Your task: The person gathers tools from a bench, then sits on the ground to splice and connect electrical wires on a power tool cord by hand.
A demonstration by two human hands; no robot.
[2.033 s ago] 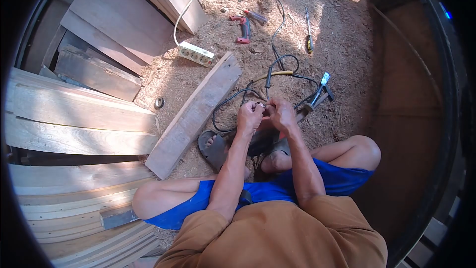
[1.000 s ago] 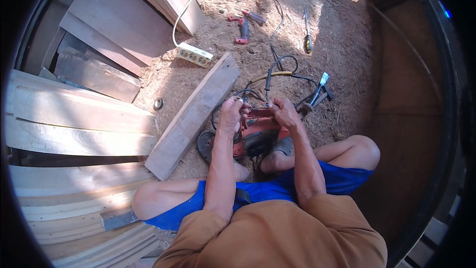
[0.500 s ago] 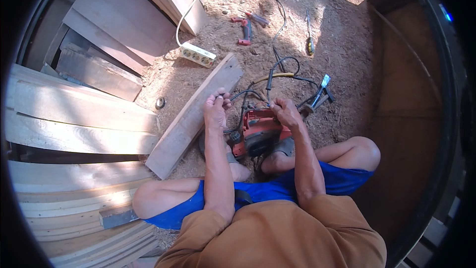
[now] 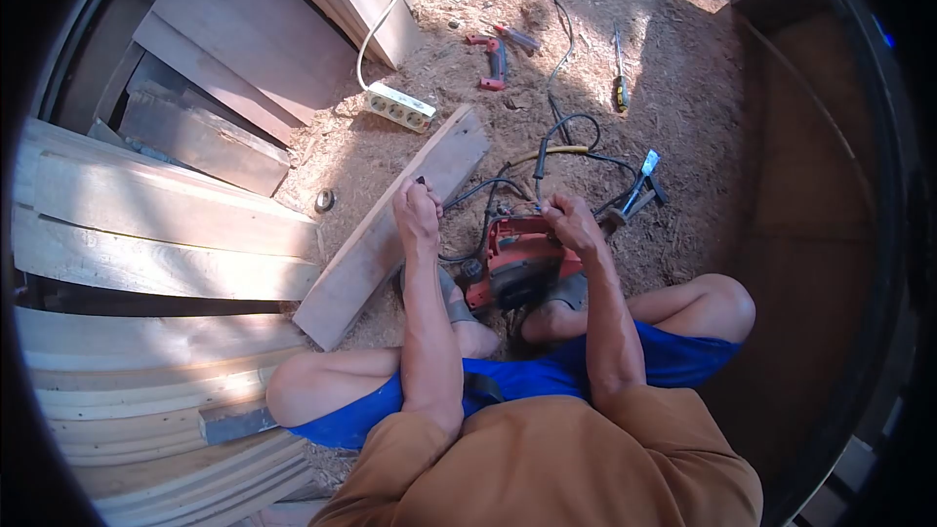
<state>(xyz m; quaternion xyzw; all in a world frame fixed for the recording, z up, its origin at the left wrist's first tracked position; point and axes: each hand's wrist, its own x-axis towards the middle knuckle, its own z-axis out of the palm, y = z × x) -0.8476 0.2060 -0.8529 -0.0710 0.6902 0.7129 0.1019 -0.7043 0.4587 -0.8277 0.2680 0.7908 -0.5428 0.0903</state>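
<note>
In front of my crossed legs sits a red and black power tool [image 4: 522, 259], with thin wires showing at its top. My left hand [image 4: 418, 213] is closed above the wooden plank, left of the tool, and a small dark piece [image 4: 421, 180] pokes out of its fingers. At the tool's upper right edge, my right hand [image 4: 574, 224] pinches a thin wire that runs down from the black sleeve of a power cord [image 4: 541, 158]. The fingertips partly hide the wire's end. Beyond lies a red and black handle part [image 4: 495, 63] on the sawdust.
A wooden plank [image 4: 361, 254] slants along my left side. Stacked boards [image 4: 166, 244] fill the left. A power strip [image 4: 400, 107], a screwdriver [image 4: 621, 88], a hammer [image 4: 639, 190] and a dark ring [image 4: 325, 200] lie on the ground. A brown panel [image 4: 800, 263] stands right.
My left hand has turned and closed more, and the dark piece now sticks up above it. My right hand stays by the tool. The whole view has shifted slightly.
</note>
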